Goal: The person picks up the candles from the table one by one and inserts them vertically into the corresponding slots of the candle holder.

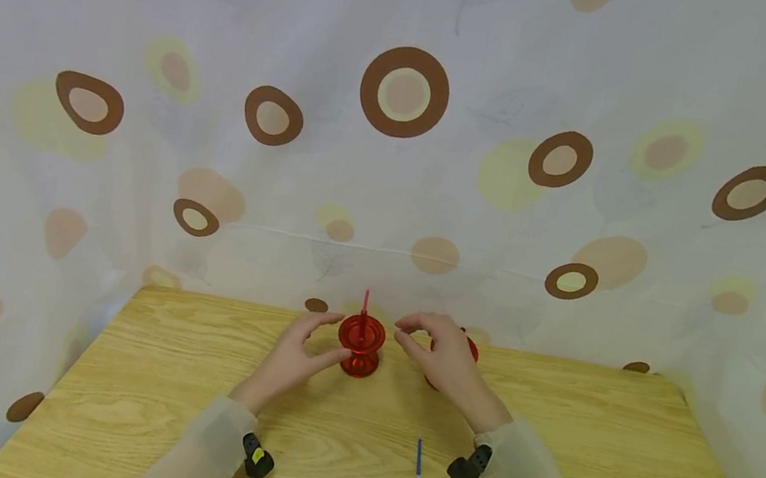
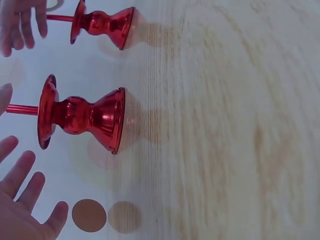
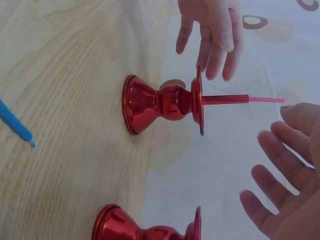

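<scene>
1. Standing upright near the table's (image 1: pixel 178 374) far edge: a red candlestick (image 1: pixel 360 345) with a thin pink candle (image 1: pixel 366 300) in its socket, between my two hands.
2. I am hovering my left hand (image 1: pixel 299 356) just beside its stem, fingers spread and relaxed, gripping nothing.
3. I am holding my right hand (image 1: pixel 438 352) open near the candle, fingers loosely bent, empty.
4. A second red candlestick (image 2: pixel 102 22) is standing behind my right hand, its socket hidden from view.
5. A blue candle (image 1: pixel 418 462) is lying nearer me.
6. Judgement: I am between steps; the next move likely calls for a light pinch on the blue candle.
</scene>
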`<state>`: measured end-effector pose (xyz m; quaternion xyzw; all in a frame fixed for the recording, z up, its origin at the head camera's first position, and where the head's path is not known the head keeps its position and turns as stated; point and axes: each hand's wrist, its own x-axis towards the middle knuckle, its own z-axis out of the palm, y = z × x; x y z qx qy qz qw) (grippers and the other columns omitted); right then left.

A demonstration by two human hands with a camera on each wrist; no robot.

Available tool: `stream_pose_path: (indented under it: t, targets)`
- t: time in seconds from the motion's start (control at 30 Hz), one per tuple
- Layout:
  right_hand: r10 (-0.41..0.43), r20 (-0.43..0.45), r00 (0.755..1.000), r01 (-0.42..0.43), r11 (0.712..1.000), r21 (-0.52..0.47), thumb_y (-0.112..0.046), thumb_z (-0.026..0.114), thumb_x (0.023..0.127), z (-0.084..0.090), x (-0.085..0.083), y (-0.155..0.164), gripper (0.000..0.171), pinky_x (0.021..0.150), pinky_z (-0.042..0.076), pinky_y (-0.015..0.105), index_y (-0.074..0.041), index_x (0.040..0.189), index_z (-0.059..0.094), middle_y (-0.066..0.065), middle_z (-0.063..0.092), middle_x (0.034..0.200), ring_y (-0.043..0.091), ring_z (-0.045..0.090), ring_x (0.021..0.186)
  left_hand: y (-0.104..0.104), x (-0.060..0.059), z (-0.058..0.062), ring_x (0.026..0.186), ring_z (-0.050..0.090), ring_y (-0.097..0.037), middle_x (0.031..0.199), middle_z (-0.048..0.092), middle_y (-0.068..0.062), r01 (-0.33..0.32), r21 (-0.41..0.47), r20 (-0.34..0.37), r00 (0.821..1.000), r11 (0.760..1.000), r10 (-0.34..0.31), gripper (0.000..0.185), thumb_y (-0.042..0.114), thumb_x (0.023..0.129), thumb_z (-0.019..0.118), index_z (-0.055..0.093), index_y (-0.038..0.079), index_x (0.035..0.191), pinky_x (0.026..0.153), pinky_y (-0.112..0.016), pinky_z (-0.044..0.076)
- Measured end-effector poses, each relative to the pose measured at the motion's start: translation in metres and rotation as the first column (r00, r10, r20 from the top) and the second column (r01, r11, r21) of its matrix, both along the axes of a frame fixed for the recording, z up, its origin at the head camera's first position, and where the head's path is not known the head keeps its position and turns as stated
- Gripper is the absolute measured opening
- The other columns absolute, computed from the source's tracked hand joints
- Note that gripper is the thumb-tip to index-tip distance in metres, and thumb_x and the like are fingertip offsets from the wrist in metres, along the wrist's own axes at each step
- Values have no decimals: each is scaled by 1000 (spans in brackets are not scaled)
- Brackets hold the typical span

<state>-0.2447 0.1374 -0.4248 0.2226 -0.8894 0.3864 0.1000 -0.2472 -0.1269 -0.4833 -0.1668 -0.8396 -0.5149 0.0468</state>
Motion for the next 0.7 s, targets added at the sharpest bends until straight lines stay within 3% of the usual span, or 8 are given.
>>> stream_pose_path:
  t: [0.37, 0.7]
  targets:
    - [21, -49, 999, -21, 1000, 5, -13, 75, 97, -8, 11, 17, 18, 94, 53, 53, -8, 114, 78, 6, 76, 111, 29, 66, 105, -3, 10, -1, 136, 50, -32, 138, 62, -7, -20, -73, -61, 998, 997, 15, 53, 36, 92, 81, 65, 14, 138, 114, -58, 38]
    - [3, -73, 997, -4, 1000, -14, -11, 77, 95, -14, 25, 33, 18, 95, 54, 51, -9, 112, 78, 4, 75, 111, 28, 66, 107, 0, 23, -1, 127, 56, -31, 125, 67, -6, -58, -54, -75, 996, 997, 54, 46, 28, 98, 76, 64, 8, 137, 111, -57, 42]
